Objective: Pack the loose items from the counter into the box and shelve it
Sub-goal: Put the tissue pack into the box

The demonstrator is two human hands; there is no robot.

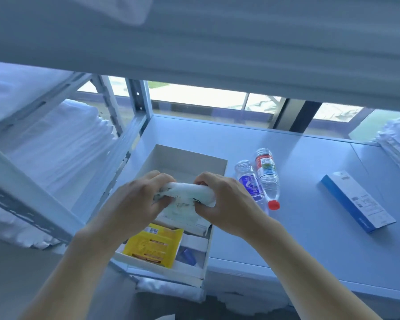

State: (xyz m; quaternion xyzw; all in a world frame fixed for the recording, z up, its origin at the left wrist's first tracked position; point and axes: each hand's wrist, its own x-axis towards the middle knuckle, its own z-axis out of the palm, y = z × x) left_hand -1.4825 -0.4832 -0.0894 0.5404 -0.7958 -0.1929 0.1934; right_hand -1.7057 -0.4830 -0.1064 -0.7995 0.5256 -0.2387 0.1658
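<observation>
A white open box (185, 160) sits on the pale counter (310, 204), its near end over the counter's front edge. Above its middle, my left hand (136, 199) and my right hand (219, 199) both grip a soft white plastic packet (187, 199) with dark print, one at each end. Inside the box, at the near end, lie a yellow packet (153, 245) and a small blue item (189, 256). On the counter right of the box lie two clear water bottles, one with a blue label (249, 181), one with a red label and red cap (267, 176).
A long blue-and-white carton (358, 202) lies on the counter at the right. Stacked white linen (56, 144) fills the metal rack at the left, and more linen (397, 144) sits at the far right. A shelf board (217, 47) hangs overhead.
</observation>
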